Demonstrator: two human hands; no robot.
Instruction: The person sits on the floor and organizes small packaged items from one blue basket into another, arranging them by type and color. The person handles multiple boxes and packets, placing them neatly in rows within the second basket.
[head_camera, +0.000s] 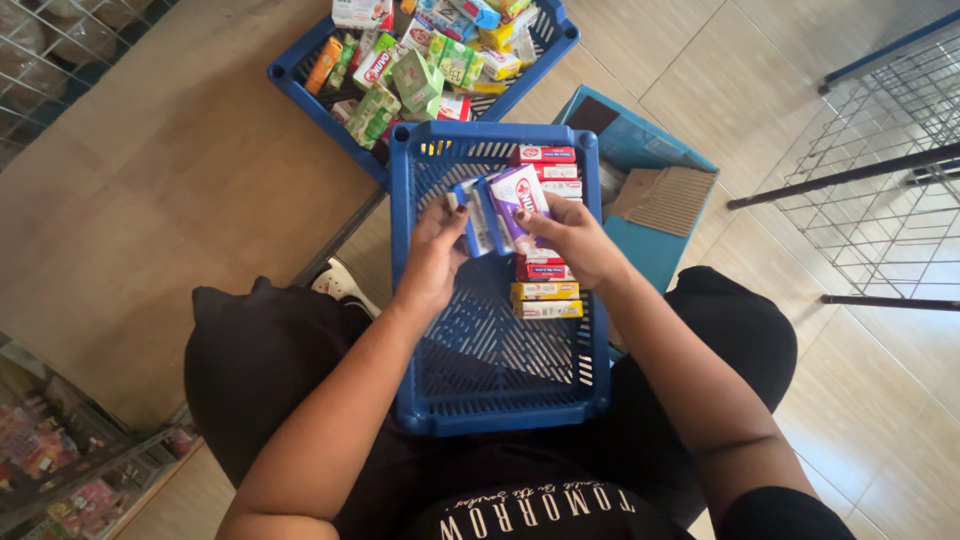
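A blue plastic crate rests on my lap. Along its right side lies a row of small red, white and yellow boxes. Above the crate's middle, my left hand holds a small blue and white box. My right hand grips a purple and white box right beside it; the two boxes touch.
A second blue crate full of several mixed small packets stands ahead on the wooden table. A blue carton with cardboard flaps sits on the tiled floor to the right. Wire racks stand at right, a stocked shelf at bottom left.
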